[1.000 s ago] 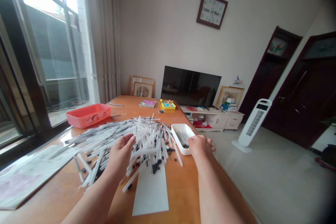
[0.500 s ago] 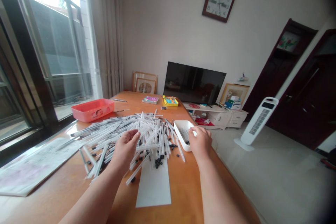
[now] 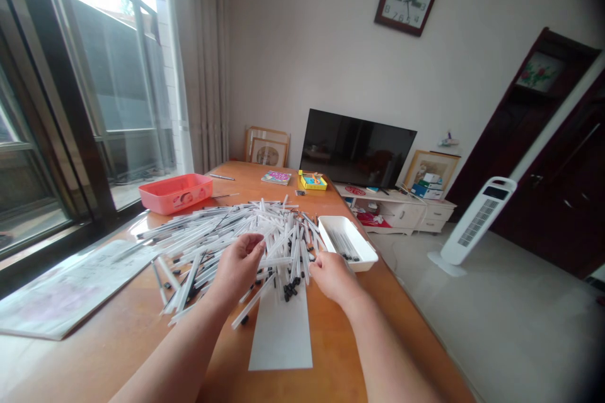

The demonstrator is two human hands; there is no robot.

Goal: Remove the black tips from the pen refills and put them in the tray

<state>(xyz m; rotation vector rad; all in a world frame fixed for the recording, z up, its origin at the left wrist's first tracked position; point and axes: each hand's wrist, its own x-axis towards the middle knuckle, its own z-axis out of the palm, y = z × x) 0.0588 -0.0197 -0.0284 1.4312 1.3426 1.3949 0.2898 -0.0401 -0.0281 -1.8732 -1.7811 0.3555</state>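
A wide pile of translucent white tubes (image 3: 189,233) lies across the wooden table. My left hand (image 3: 241,261) is over the near side of the pile, thumb and fingers pinched together; whatever is between them is too small to make out. At the pile's right edge, my right hand (image 3: 331,274) is closed, fingertips near the tubes and small black caps; what it holds is hidden. Just beyond it stands a white tray (image 3: 366,250) with several capped tubes inside. Black caps (image 3: 292,288) lie at the top of a white paper strip (image 3: 281,340).
A red plastic box (image 3: 176,193) stands at the back left. An open booklet (image 3: 70,289) lies at the left. Farther back are a magazine (image 3: 276,177) and a yellow box (image 3: 312,181). The table's right edge runs beside my right arm.
My right hand has moved left from the white tray to the pile's right edge. My left hand has shifted slightly right in view. The whole view has turned a little.
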